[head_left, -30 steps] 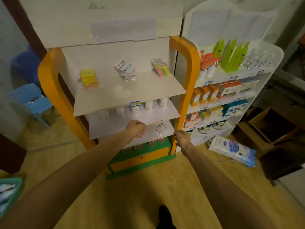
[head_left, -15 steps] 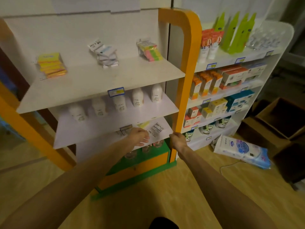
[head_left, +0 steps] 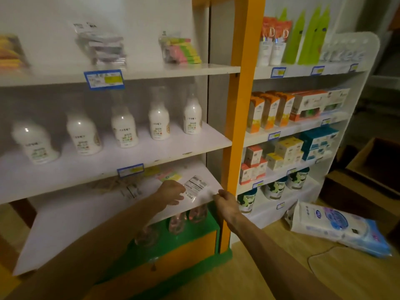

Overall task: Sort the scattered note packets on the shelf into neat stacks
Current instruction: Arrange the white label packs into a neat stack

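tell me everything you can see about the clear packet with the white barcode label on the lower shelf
The clear plastic packet with a white printed barcode label lies flat near the front right corner of the white lower shelf, label side up and turned at an angle to the shelf edge. Its wrapper looks thin and glossy; the contents are too blurred to tell. The left hand rests on its left side, and the right hand pinches its near right corner. A pink and yellow note packet lies just behind it.

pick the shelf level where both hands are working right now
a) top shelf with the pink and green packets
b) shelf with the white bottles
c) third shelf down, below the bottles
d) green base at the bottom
c: the left hand and right hand are both at the white labelled packet on the third shelf, under the white bottles.
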